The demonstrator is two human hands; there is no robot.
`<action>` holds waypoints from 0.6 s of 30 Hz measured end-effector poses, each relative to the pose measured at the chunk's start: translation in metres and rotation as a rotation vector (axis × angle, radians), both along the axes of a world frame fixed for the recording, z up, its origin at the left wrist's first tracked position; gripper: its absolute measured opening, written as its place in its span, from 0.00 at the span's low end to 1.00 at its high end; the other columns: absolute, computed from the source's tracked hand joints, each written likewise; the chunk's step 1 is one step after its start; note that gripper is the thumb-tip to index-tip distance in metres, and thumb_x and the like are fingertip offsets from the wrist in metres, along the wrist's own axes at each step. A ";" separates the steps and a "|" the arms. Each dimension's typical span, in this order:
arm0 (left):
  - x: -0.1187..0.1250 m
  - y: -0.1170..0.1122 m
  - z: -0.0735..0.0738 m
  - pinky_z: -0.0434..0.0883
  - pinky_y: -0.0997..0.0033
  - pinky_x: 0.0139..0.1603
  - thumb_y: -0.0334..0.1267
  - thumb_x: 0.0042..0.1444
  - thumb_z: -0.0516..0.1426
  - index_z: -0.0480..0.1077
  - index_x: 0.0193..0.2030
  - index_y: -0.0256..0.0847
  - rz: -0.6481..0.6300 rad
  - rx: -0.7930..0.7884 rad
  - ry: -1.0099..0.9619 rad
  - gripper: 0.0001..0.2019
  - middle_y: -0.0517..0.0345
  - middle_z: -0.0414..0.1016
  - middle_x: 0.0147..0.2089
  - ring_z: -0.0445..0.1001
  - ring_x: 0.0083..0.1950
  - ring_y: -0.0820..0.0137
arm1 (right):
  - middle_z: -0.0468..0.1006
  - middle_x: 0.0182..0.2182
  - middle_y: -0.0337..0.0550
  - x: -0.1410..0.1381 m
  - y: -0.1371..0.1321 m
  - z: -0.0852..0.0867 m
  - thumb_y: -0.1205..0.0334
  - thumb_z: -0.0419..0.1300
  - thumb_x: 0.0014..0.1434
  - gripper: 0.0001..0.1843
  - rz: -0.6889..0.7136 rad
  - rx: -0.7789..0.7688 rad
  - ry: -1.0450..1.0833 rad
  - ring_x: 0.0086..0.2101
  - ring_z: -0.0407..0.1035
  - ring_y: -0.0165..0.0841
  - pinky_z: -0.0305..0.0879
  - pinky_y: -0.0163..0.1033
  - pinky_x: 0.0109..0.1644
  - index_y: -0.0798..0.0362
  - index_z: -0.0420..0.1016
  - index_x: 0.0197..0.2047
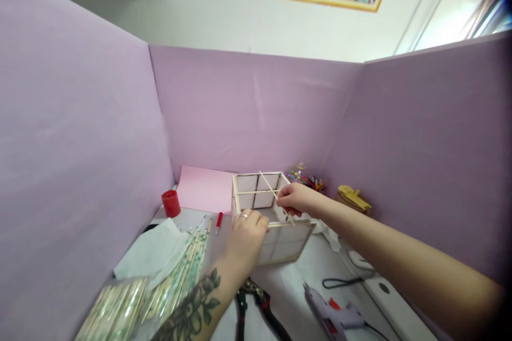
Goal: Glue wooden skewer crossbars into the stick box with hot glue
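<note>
A small open box frame (276, 248) made of thin wooden sticks with pale paper panels stands on the desk. My left hand (245, 240), a ring on one finger, is closed on the frame's near left edge. My right hand (294, 200) pinches a thin wooden stick (269, 185) that lies slanted across the frame's open top. Both hands touch the frame.
Purple partition walls (240, 112) surround the desk. Packets of wrapped sticks (160, 290) and white paper lie at the left, with a red cup (171, 203), a red pen (218, 222) and pink paper (204, 189). Black pliers (256, 306) and a glue gun (334, 311) lie near me.
</note>
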State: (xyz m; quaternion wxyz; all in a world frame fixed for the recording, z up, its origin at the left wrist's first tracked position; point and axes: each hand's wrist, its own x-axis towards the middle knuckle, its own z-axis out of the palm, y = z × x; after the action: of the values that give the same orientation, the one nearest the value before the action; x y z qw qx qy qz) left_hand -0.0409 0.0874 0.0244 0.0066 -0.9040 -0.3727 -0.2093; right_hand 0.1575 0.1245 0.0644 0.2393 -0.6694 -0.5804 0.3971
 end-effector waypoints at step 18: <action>0.004 -0.007 -0.009 0.68 0.63 0.44 0.31 0.62 0.54 0.71 0.40 0.40 -0.045 -0.033 -0.046 0.05 0.57 0.73 0.40 0.69 0.44 0.64 | 0.68 0.11 0.33 -0.005 0.008 -0.005 0.70 0.57 0.52 0.10 0.021 -0.150 -0.022 0.11 0.56 0.22 0.52 0.28 0.14 0.55 0.68 0.20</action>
State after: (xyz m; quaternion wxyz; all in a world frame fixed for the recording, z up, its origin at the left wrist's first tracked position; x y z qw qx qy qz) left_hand -0.0370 0.0806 0.0149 -0.0216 -0.9071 -0.3559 -0.2238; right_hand 0.1526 0.1325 0.0593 0.1779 -0.6837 -0.5586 0.4347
